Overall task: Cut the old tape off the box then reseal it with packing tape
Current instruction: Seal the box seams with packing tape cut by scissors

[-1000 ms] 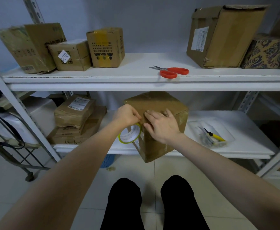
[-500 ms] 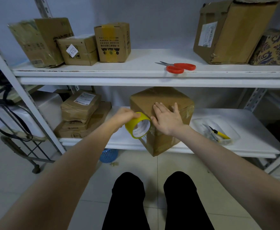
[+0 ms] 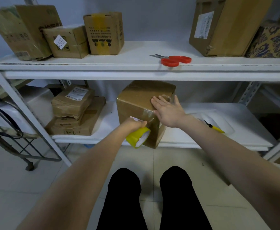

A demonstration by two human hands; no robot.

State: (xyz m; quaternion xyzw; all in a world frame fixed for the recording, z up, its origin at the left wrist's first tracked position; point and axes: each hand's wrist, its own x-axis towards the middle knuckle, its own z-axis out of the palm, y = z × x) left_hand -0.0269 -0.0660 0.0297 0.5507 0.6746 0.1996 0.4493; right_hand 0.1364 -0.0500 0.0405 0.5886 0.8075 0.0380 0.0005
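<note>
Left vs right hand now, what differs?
The left hand is curled round the yellow tape roll, low at the front of the box; the right hand lies flat, fingers straight, higher, over its top edge. Both are at the same box.

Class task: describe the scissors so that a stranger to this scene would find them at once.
Find the white upper shelf. In the gap between its cardboard boxes lie the scissors, blades pointing left. Only they have red handles.
</note>
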